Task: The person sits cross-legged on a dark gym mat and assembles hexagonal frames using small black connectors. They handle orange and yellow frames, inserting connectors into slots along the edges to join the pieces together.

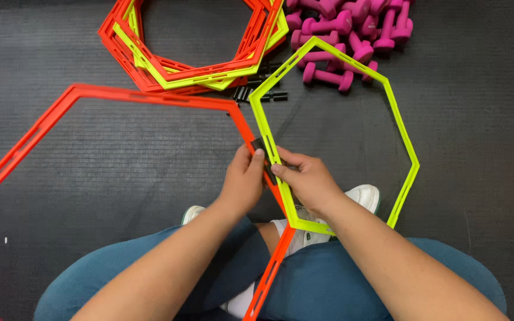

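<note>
— Between the knees, what did the hands hold?
— Left hand (242,181) and right hand (306,178) pinched a black clip (261,147) where the orange hexagon (150,98) met the yellow hexagon (403,134).
— Surroundings?
— Stacked hexagons (197,74) and pink dumbbells (346,30) lay beyond.

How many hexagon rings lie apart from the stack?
2: an orange ring on the left and a yellow ring on the right, meeting edge to edge at both hands. The stack behind holds more, uncountable here.
</note>
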